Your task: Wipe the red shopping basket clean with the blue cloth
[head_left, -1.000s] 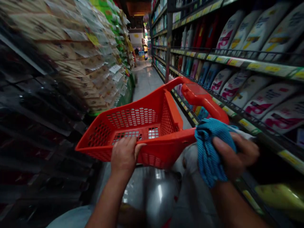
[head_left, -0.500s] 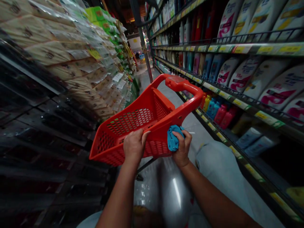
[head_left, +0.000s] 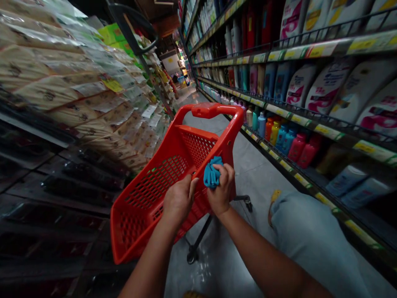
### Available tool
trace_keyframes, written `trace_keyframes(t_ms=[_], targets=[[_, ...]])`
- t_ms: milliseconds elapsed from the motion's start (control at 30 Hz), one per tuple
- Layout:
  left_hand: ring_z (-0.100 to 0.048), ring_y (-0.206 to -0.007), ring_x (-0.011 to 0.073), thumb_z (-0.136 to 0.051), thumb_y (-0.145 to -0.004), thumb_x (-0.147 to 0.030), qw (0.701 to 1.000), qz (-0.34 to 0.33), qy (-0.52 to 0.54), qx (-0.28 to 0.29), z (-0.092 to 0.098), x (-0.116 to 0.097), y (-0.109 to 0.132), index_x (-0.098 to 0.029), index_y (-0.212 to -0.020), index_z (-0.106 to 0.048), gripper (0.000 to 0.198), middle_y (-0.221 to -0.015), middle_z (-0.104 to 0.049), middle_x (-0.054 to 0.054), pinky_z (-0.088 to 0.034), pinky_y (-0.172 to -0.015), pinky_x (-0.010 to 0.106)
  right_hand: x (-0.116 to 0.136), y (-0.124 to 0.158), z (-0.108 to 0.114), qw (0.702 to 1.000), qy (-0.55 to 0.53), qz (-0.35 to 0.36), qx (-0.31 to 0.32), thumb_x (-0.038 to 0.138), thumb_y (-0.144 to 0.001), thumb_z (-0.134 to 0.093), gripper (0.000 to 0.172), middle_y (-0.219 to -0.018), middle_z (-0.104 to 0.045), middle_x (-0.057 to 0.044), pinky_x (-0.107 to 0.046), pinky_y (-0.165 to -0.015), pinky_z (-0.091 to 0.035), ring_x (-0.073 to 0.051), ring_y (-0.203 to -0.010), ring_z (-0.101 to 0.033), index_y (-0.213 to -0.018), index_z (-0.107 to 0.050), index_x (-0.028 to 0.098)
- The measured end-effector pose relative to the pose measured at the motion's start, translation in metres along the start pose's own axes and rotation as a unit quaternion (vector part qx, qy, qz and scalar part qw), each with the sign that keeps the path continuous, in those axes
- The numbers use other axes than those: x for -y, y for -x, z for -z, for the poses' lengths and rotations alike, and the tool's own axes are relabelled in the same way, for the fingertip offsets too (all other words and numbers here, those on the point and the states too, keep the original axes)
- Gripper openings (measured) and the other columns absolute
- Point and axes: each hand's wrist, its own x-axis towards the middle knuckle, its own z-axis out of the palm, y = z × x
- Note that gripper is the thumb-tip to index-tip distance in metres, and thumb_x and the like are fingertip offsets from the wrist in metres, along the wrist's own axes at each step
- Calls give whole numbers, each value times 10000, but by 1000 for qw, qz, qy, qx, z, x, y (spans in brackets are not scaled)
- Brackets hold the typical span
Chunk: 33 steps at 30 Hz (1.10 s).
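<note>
A red plastic shopping cart (head_left: 149, 153) stands on dark legs with wheels in front of me, its looped handle on the far side. My left hand (head_left: 179, 198) is closed over the cart's near rim, thumb on top and fingers curled out of sight inside the basket. Bunched in my right hand (head_left: 221, 186) is a blue cloth (head_left: 212, 173), pressed against the outer side of the cart just below the rim, near the base of the handle. The cart's basket has perforated walls, and no goods show in it.
Shelves of shampoo bottles (head_left: 330, 85) run along the right. Stacked wrapped packages (head_left: 46, 97) line the left. A dark pole with a loop top (head_left: 141, 51) rises beyond the cart. My bent knee (head_left: 307, 223) is at lower right, above the grey tiled floor (head_left: 251, 161).
In view, the cart has turned and its basket end has dropped lower left. My right hand and the cloth have shifted left and up along the cart's side. My left hand keeps its rim grip.
</note>
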Motion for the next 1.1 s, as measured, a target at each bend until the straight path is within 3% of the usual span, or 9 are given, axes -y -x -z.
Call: trace_keyframes(t_ms=[133,300,433,533,600,700,933,1033,1100], targets=[[-633,-711,209,-222,-1038,-468,999,-15,21,35,5,0,-7,-230,-917,-519,399,-739,-642,33,-299,-612,291,-33,15,0,999,-20,-25,33,136,-853,-535,319,-1236,-540,-139,-466,-1088,-456,-275,-1235,-541,-1161,-594,193],[-546,-569,181,-287,-999,-480,992,-51,55,97,10,9,-16,-237,-930,-484,320,-639,-545,-24,-290,-568,283,-8,-2,3,993,-76,-86,8,92,-901,-420,360,-1241,-569,-131,-382,-1094,-455,-210,-1229,-558,-1214,-562,197],[-508,-585,152,-259,-983,-504,982,-83,136,99,6,14,-18,-245,-853,-441,342,-660,-492,-33,-328,-585,270,7,12,2,992,-120,-27,40,125,-902,-462,367,-1236,-586,-107,-380,-1072,-465,-211,-1189,-573,-1243,-564,214],[-482,-582,147,-242,-980,-526,979,-76,171,78,1,15,-17,-248,-830,-431,367,-647,-461,-39,-334,-587,270,-14,26,0,989,-116,66,60,190,-868,-559,335,-1206,-589,-72,-417,-1041,-468,-237,-1128,-575,-1192,-615,255],[-466,-573,141,-257,-980,-529,977,-73,187,65,-2,14,-15,-249,-815,-434,370,-646,-457,-42,-331,-586,271,-36,29,-4,992,-98,71,35,201,-841,-584,335,-1197,-571,-72,-435,-1019,-473,-249,-1109,-570,-1168,-630,259],[-455,-556,137,-279,-979,-525,978,-65,189,52,-4,15,-15,-249,-810,-443,363,-625,-453,-49,-326,-588,276,-67,29,-14,997,-66,-14,-25,134,-841,-522,352,-1186,-544,-91,-444,-1016,-477,-253,-1137,-562,-1157,-630,242],[-469,-527,133,-307,-978,-525,982,-61,178,34,-7,19,-21,-246,-828,-460,352,-595,-460,-61,-312,-567,276,-127,61,-41,975,-73,-200,-66,119,-816,-487,325,-1113,-573,-105,-465,-1040,-465,-246,-1094,-567,-1116,-589,191],[-458,-502,133,-316,-977,-534,983,-58,175,28,-8,20,-23,-248,-810,-459,362,-566,-452,-64,-293,-544,277,-124,70,-49,953,-68,-276,-101,119,-798,-464,319,-1002,-576,-85,-467,-967,-499,-237,-980,-583,-1101,-547,174],[-461,-507,133,-319,-979,-534,984,-54,170,23,-8,19,-22,-248,-800,-460,367,-568,-456,-62,-304,-547,274,-97,64,-48,954,-83,-268,-103,121,-830,-455,347,-1065,-584,-94,-451,-973,-504,-231,-1017,-590,-1164,-525,186]])
